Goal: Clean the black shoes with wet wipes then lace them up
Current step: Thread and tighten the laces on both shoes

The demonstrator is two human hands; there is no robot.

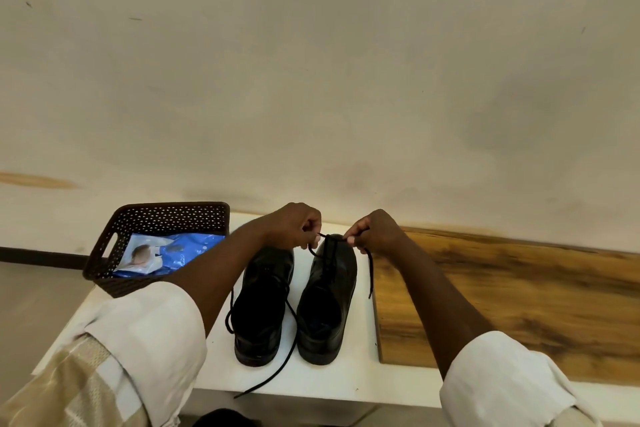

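both hands (332, 229) pinching lace (370, 270), right shoe (329, 302), no legible writing

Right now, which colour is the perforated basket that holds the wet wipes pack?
Dark brown basket, seen in the head view.

Two shoes stand side by side on the table (329, 381), heels toward the person, toes toward the wall (311, 80) behind. The left shoe (261, 305) sits just beside the right shoe (327, 302). Left of them, at the table's far corner, is a perforated basket (145, 218) with a wet wipes packet (166, 255) lying in it. Right of the shoes a wooden board (502, 305) lies on the table. Both hands, the left hand (294, 225) and right hand (375, 230), are above the right shoe's toe end, each pinching its lace (370, 274).
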